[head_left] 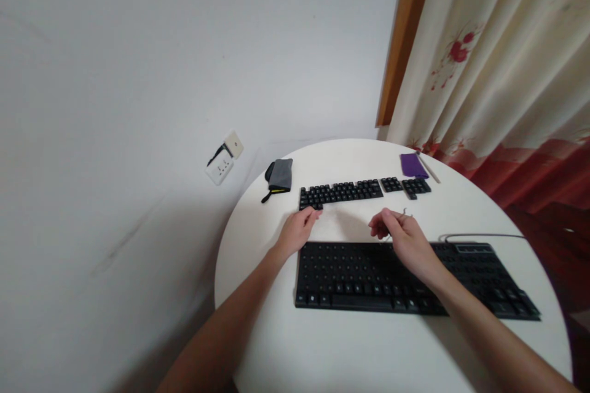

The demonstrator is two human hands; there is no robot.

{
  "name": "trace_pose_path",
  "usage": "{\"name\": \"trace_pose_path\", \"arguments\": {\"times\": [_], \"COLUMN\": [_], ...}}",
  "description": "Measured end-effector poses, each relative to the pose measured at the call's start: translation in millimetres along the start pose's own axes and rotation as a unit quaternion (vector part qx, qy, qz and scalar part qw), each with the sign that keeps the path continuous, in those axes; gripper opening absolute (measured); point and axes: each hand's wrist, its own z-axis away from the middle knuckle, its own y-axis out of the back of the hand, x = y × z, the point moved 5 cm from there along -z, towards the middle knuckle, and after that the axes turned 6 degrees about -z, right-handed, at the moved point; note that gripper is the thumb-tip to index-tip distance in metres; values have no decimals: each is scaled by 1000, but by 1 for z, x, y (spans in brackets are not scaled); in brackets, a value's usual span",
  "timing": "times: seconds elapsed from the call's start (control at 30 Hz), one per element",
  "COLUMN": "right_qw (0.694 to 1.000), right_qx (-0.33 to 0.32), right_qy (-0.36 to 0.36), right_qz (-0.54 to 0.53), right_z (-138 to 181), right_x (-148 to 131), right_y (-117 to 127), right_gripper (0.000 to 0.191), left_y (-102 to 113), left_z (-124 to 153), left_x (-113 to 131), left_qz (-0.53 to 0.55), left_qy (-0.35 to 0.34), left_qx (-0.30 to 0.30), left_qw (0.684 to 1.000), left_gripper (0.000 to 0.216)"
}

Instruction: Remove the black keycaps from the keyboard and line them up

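A black keyboard (364,301) lies across the white table, with its upper left keys stripped to bare stems and keycaps still on its bottom row. Beyond it, loose black keycaps (350,191) stand in neat rows. My left hand (297,230) is at the front left end of these rows, its fingers drawn together against the nearest caps; whatever is between the fingertips is hidden. Over the middle of the keyboard, my right hand (403,236) is curled around a thin wire keycap puller (405,212), whose metal ends poke out past the fingers.
On the round white table (271,344), a grey pouch (281,174) lies at the back left and a purple cloth (413,166) at the back right, beside a slim pale stick (431,169). A cable (483,234) runs off the right edge. Wall and curtain stand behind.
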Motion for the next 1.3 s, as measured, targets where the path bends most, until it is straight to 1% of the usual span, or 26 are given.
{"name": "trace_pose_path", "arguments": {"times": [0.33,0.77,1.0,1.3], "right_qw": [1000,999,999,998], "right_qx": [-14,-29,-44,-62], "right_qy": [-10,0,-6,-12], "right_qz": [5,21,20,19], "right_z": [4,7,8,9], "right_x": [-2,-7,-7,-5], "right_y": [-3,-7,-9,-12], "right_gripper": [49,50,49,50], "left_y": [0,-1,-3,-2], "left_z": [-1,0,-1,-1], "left_x": [-1,0,-5,-2], "left_qz": [15,34,28,4], "left_qy": [9,15,22,29], "left_qx": [1,0,4,-7], "left_qw": [1000,999,999,1000], "left_gripper": [30,30,29,29]}}
